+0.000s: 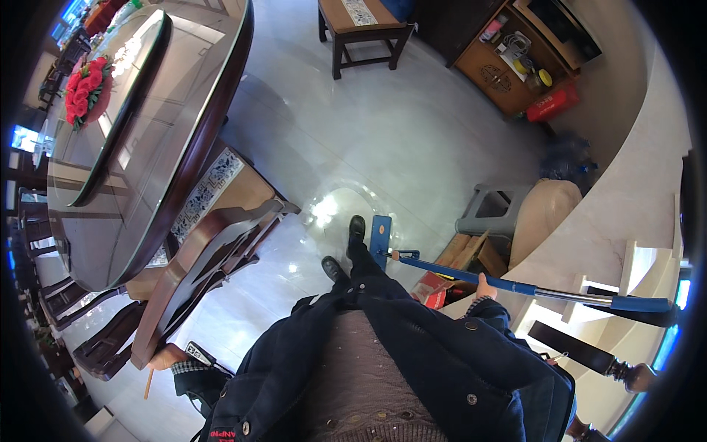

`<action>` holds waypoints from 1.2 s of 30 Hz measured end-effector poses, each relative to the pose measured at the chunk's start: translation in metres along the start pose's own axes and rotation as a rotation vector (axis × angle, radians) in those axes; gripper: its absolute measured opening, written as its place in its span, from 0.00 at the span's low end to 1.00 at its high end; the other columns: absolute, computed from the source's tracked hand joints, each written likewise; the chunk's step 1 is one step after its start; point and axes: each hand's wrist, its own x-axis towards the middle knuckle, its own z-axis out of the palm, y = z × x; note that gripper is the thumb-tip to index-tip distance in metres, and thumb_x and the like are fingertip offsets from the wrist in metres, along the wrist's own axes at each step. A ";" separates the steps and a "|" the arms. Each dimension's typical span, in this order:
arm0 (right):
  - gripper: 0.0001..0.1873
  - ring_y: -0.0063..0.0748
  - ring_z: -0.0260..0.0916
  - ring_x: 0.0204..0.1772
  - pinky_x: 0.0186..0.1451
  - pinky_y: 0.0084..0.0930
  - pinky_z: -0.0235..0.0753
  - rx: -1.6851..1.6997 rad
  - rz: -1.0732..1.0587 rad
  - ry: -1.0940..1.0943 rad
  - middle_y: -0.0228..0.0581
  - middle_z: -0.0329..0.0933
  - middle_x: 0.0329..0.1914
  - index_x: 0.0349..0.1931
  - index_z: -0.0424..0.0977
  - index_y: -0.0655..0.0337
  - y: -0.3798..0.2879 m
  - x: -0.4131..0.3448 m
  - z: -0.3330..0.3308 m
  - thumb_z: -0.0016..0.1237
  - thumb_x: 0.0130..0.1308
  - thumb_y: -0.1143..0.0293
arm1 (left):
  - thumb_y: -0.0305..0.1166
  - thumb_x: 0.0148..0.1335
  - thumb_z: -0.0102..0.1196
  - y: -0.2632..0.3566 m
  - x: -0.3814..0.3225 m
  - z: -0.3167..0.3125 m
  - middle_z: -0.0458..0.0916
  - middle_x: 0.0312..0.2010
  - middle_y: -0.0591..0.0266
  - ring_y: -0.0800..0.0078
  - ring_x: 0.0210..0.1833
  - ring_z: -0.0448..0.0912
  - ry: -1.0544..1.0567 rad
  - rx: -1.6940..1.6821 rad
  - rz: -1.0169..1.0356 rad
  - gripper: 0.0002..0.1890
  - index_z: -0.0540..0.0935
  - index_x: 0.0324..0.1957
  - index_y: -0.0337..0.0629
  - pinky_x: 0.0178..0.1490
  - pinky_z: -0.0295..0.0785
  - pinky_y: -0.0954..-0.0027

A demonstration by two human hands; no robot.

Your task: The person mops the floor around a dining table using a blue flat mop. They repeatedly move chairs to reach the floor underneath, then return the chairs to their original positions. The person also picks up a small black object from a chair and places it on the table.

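Note:
My right hand is closed around the blue pole of a flat mop. The mop's blue flat head rests on the pale glossy floor, just right of my black shoes. Its pole runs out to the right, part blue and part bare metal, with a blue grip at the far end. At the lower left, my left hand is at the top of a dark wooden chair's back; its fingers are partly hidden, so its hold is unclear. A thin orange stick shows just below that hand.
A glass-topped round table with red flowers fills the upper left. A cushioned stool stands ahead. On the right are a wooden cabinet, a grey plastic stool, cardboard boxes and stairs with a dark wooden baluster.

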 end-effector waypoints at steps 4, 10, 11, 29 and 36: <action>0.45 0.48 0.65 0.52 0.52 0.49 0.64 0.585 0.431 -0.040 0.50 0.67 0.52 0.56 0.63 0.64 0.004 0.009 -0.004 0.58 0.44 0.40 | 0.45 0.62 0.41 0.004 -0.007 0.004 0.76 0.46 0.50 0.57 0.50 0.75 0.025 -0.062 -0.032 0.25 0.74 0.49 0.31 0.57 0.69 0.61; 0.15 0.38 0.69 0.35 0.44 0.40 0.67 1.018 0.357 0.177 0.37 0.73 0.33 0.26 0.70 0.59 -0.022 0.025 -0.023 0.61 0.48 0.60 | 0.45 0.62 0.40 0.013 -0.012 0.007 0.76 0.46 0.51 0.57 0.50 0.74 0.041 -0.106 -0.049 0.24 0.73 0.49 0.32 0.58 0.68 0.61; 0.12 0.35 0.68 0.34 0.39 0.36 0.68 1.192 0.316 0.184 0.38 0.73 0.28 0.25 0.71 0.58 -0.025 0.024 -0.023 0.59 0.49 0.63 | 0.45 0.62 0.40 0.014 -0.012 0.007 0.76 0.46 0.51 0.57 0.50 0.74 0.042 -0.112 -0.053 0.24 0.73 0.49 0.33 0.58 0.68 0.61; 0.09 0.23 0.68 0.24 0.30 0.22 0.68 0.946 -0.904 -0.461 0.33 0.69 0.19 0.23 0.67 0.60 -0.207 -0.183 -0.043 0.55 0.52 0.78 | 0.48 0.64 0.37 -0.001 0.005 -0.008 0.75 0.48 0.55 0.61 0.52 0.72 -0.040 -0.151 -0.162 0.24 0.73 0.50 0.39 0.58 0.66 0.63; 0.09 0.26 0.66 0.25 0.42 0.31 0.73 1.008 -1.078 -0.380 0.34 0.66 0.18 0.24 0.65 0.60 -0.269 -0.252 -0.099 0.51 0.57 0.80 | 0.45 0.63 0.42 -0.017 0.010 -0.016 0.75 0.46 0.50 0.59 0.50 0.74 -0.050 -0.162 -0.124 0.23 0.73 0.48 0.33 0.57 0.67 0.63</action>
